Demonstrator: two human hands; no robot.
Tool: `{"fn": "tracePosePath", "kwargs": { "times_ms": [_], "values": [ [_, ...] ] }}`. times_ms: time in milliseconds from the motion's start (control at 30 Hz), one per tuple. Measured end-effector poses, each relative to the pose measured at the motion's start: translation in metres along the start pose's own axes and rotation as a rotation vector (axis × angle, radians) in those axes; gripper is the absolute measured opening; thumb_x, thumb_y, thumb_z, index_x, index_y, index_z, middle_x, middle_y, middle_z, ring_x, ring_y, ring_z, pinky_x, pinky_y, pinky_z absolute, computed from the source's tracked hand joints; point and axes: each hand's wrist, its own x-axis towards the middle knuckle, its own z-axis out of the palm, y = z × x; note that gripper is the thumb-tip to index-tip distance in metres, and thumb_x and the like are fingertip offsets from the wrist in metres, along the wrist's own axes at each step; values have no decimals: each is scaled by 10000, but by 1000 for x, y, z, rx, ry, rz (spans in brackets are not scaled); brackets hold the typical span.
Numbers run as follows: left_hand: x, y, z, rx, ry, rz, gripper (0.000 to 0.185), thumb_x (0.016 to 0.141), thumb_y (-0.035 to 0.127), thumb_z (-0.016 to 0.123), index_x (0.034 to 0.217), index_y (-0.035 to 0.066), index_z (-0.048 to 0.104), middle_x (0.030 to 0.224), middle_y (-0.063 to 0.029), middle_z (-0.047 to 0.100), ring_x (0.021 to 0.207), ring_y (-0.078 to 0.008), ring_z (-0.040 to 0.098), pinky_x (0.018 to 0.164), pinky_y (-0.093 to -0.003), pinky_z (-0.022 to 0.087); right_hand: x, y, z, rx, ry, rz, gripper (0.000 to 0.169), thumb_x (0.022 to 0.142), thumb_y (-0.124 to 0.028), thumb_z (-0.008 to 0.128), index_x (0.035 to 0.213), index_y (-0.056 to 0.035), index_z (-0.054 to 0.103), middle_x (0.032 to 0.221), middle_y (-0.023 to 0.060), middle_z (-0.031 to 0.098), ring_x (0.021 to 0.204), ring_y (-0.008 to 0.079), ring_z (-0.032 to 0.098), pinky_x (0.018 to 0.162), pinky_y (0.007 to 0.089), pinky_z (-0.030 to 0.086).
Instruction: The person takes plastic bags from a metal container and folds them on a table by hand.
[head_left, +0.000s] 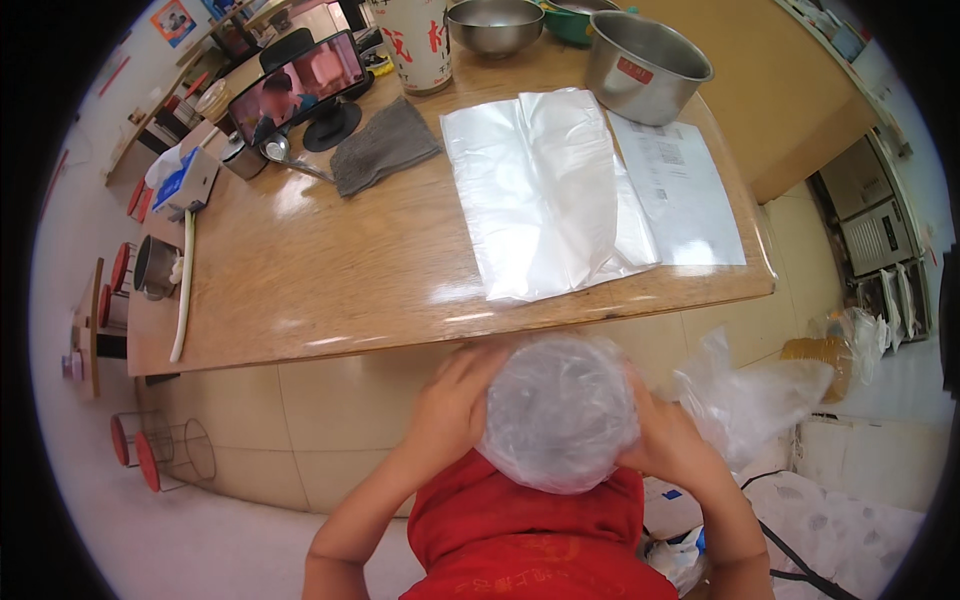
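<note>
Just in front of the table's near edge, a round vessel wrapped in clear plastic film (561, 412) is held close to my body. My left hand (459, 394) grips its left side, and my right hand (660, 431) clasps the right side. Crinkled plastic covers the visible face, so I cannot tell what kind of vessel lies beneath. On the wooden table (315, 277) beyond my hands lies a stack of clear plastic bags (540, 202). A printed paper sheet (686, 195) sits partly under the stack's right side.
A steel pot (645, 71), a steel bowl (496, 28) and a large paper cup (416, 49) stand at the back. A grey cloth (386, 146), a ladle (300, 165) and a propped phone (300, 86) are further left. A scallion stalk (184, 292) lies near a metal mug (156, 266).
</note>
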Motion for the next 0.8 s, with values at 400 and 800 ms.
{"fn": "tracePosePath", "kwargs": {
  "times_ms": [400, 800],
  "values": [
    [-20, 21, 49, -617, -140, -80, 761, 806, 107, 672, 1457, 11, 288, 1476, -195, 353, 1402, -303, 310, 1159, -367, 239, -8, 49, 17, -144, -181, 46, 428, 688, -226, 738, 1080, -78, 645, 1004, 197, 661, 901, 407, 626, 804, 451, 505],
    [-14, -6, -10, -512, 65, -219, 373, 786, -69, 579, 1149, 5, 614, 1125, -133, 656, 1062, -230, 622, 919, -324, 472, -41, 35, -87, 106, 629, -207, 301, 919, -335, 597, 868, -41, 559, 682, 72, 474, 559, 188, 445, 523, 305, 361]
  ]
}}
